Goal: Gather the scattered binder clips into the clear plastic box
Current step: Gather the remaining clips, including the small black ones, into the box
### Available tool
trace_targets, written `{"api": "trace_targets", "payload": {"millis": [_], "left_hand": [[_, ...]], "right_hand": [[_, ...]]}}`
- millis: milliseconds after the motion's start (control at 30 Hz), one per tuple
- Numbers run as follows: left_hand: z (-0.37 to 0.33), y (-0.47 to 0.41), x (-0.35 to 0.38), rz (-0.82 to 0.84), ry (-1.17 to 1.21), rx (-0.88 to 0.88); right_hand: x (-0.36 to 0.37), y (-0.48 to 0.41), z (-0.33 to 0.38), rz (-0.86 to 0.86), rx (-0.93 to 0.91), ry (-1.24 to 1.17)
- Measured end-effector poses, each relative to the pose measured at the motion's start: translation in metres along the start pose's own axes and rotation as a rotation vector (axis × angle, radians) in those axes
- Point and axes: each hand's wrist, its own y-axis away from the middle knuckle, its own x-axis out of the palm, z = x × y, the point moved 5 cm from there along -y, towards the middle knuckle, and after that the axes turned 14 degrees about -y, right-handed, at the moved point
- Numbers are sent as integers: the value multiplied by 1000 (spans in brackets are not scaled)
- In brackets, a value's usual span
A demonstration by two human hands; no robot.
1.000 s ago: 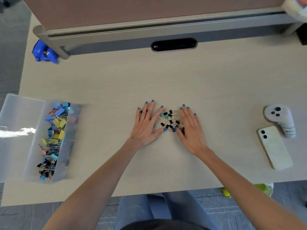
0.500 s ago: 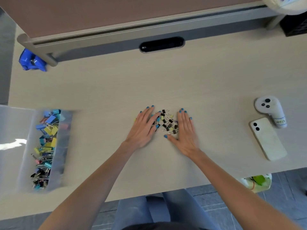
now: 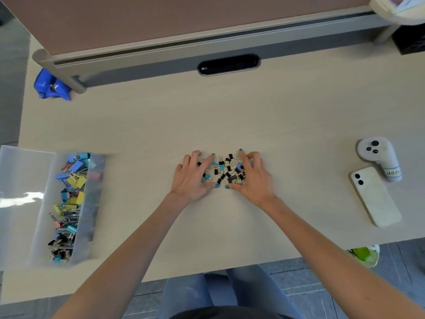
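Observation:
A small pile of black, blue and yellow binder clips (image 3: 224, 170) lies on the desk in the middle of the head view. My left hand (image 3: 192, 178) cups its left side and my right hand (image 3: 255, 178) cups its right side. Both hands have their fingers curled over the far edge of the pile and their thumbs nearly meeting at the near edge. The clear plastic box (image 3: 92, 203) stands at the desk's left edge, apart from my hands, and holds several coloured clips (image 3: 71, 192).
A white phone (image 3: 374, 196) and a white controller (image 3: 377, 153) lie at the right. A blue object (image 3: 51, 86) sits at the back left by the partition rail (image 3: 161, 58). The box's clear lid (image 3: 20, 180) lies left of the box.
My hands went from lying flat beside the clips to curling around them, drawing the clips into a tighter pile, thumbs closing in at the near edge.

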Motion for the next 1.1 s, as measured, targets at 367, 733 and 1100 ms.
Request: {"api": "trace_targets", "payload": {"millis": [367, 733, 1100], "left_hand": [[-13, -21, -11, 45, 196, -44], [-19, -39, -12, 227, 277, -172], [-26, -38, -16, 185, 176, -243]], "right_hand": [[6, -24, 27, 100, -25, 18], [6, -42, 33, 165, 56, 67], [2, -45, 45, 202, 73, 175]]}}
